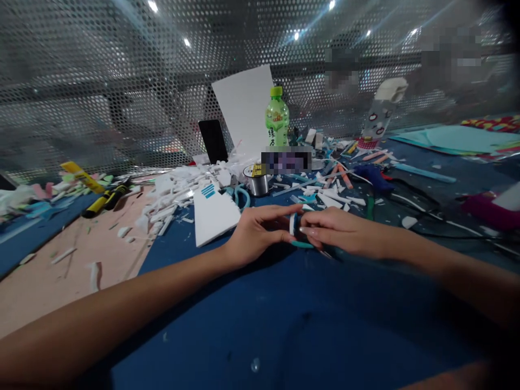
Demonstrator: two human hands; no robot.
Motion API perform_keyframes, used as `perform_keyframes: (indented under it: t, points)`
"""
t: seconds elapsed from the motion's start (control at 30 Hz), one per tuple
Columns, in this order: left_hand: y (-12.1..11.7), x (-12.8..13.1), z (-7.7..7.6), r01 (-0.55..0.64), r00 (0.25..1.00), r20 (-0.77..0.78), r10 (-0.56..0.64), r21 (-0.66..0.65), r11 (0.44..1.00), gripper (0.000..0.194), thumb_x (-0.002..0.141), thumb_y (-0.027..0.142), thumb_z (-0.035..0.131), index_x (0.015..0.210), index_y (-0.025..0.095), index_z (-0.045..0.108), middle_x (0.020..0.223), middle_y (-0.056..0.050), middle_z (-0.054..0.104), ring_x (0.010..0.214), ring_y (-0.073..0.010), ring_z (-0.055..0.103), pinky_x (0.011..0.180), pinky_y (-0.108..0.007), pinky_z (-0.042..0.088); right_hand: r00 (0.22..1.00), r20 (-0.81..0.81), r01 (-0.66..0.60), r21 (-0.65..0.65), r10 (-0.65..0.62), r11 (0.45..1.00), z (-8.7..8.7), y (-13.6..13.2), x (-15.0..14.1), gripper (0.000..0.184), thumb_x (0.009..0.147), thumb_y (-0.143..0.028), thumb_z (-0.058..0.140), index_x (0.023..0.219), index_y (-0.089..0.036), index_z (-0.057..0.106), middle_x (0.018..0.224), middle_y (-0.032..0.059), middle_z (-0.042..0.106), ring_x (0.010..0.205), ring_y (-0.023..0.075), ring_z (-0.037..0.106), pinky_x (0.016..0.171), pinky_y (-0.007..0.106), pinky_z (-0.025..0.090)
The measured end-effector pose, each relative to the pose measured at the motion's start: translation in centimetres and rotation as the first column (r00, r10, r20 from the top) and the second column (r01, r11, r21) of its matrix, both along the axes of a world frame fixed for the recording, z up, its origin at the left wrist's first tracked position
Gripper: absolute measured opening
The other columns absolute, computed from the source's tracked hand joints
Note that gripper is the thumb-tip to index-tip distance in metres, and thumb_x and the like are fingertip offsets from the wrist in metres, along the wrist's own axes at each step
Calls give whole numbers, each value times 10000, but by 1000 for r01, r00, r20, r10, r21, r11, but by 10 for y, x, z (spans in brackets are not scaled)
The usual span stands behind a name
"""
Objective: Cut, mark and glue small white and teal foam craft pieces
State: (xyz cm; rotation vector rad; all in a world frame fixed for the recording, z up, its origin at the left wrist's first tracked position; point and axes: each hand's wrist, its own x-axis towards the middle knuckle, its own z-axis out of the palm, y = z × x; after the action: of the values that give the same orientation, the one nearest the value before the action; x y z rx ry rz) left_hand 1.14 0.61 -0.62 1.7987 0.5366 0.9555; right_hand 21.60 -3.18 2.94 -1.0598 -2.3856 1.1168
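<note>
My left hand point(257, 234) holds a small white disc-like piece point(292, 224) on edge between thumb and fingers. A dark layer shows on the disc's right side. From the right, my right hand point(345, 230) is closed, its fingertips pinched together against that dark side. Just below the fingers, a teal curved thing point(303, 245) lies on the blue mat, mostly hidden; its kind cannot be made out. A white foam board point(215, 214) with blue stripes sits left of my left hand, with light-blue loop handles point(242, 196) behind it.
A wire spool point(258, 181), a green drink bottle point(277, 122) and a dark phone point(213, 141) stand behind the hands among white scraps. Further right are a tumbler point(379, 116) and cables point(439, 216). Yellow-black cutters point(108, 199) lie left. A perforated metal screen point(162, 81) closes the back.
</note>
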Motion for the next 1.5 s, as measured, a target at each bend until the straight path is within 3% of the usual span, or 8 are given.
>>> perform_keyframes:
  t: [0.27,0.87,1.1,1.3,1.5]
  points:
    - [0,1,2,-5,1000,-11,5,65,998,509,619,56,749,1080,245,644,972,-24,678,777,-114,645,759,-220,543,993,113,13,47,-19,999,10,-9,-3,219,926,-291,319,902,-165,496,652,-8,503,535,96,453,489,220,331]
    - [2,-3,1,9,992,-122,16,207,978,472,664,184,751,1118,214,626,931,-60,661,812,-149,622,758,-271,528,990,140,2,145,-22,990,3,-7,-6,281,930,-365,305,806,-167,460,645,-14,427,530,93,379,483,235,286]
    - [1,-2,1,-6,988,-146,41,234,972,465,675,177,741,1123,200,620,948,-68,667,812,-151,629,765,-275,526,986,162,1,187,-32,982,1,-8,-8,202,915,-292,338,787,-172,439,637,-19,424,514,86,367,480,229,280]
    - [2,-1,0,-25,990,-132,55,216,976,462,674,168,738,1120,200,623,969,-63,668,822,-151,632,784,-277,530,992,86,79,200,-98,977,-6,-7,-12,131,858,-221,395,735,-180,412,557,-56,374,468,69,304,450,217,238]
    - [3,0,-1,-50,985,-152,82,202,978,459,669,189,742,1113,187,626,933,-57,667,770,-136,629,751,-259,531,982,-11,184,233,-187,955,-18,-3,-17,100,776,-205,443,681,-178,428,507,-61,392,454,69,333,453,218,245]
